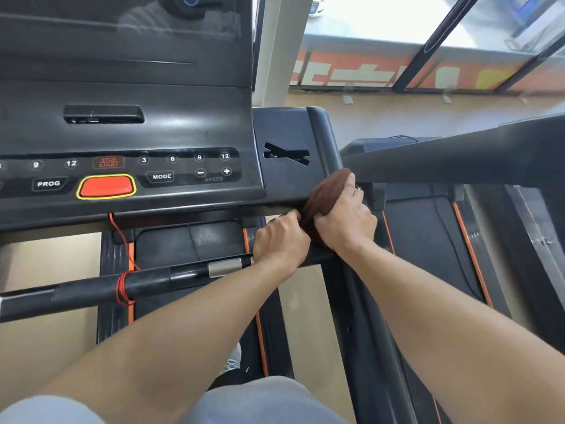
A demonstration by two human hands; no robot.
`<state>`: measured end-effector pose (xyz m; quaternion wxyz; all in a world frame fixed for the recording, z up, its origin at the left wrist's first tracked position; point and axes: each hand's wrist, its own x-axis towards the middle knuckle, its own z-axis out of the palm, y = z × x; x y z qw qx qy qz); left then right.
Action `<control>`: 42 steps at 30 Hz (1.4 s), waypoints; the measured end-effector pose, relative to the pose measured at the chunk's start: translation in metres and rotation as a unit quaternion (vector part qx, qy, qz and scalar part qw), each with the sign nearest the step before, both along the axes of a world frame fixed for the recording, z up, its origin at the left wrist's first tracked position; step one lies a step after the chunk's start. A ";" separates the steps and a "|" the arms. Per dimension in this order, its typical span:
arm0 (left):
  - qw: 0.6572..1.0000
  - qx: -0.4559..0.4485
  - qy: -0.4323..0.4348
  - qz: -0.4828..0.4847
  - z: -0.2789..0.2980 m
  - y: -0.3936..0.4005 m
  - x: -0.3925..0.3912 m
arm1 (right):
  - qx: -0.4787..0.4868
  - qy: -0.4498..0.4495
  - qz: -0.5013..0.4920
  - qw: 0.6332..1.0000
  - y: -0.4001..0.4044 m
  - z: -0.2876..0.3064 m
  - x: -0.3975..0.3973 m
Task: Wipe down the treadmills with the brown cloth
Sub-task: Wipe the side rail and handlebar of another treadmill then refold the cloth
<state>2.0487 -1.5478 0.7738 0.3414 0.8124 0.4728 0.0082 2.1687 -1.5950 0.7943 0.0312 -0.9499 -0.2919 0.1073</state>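
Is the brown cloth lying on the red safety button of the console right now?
No. The brown cloth is bunched at the console's right front corner under the right hand, well away from the red button.

I count two hands, left (279,240) and right (345,217), one brown cloth (324,194), two treadmills, near (128,123) and far (428,228), one red button (106,186), one red cord (122,283), one crossbar (91,287), two windows (382,22)

Bright daylight from the blown-out window (382,22), glare on the console (183,123), wide-angle edge bending
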 end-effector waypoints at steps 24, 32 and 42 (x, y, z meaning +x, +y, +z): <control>0.942 0.003 -0.332 -0.044 -0.023 -0.076 -0.042 | 0.171 0.313 -0.005 0.934 -0.087 0.019 -0.004; 0.940 -0.168 -0.288 0.075 -0.031 -0.280 -0.107 | 0.069 0.330 0.004 0.941 -0.254 0.013 -0.068; 0.917 -0.235 -0.266 0.184 -0.039 -0.463 -0.187 | -0.089 0.110 0.090 0.986 -0.426 0.005 -0.180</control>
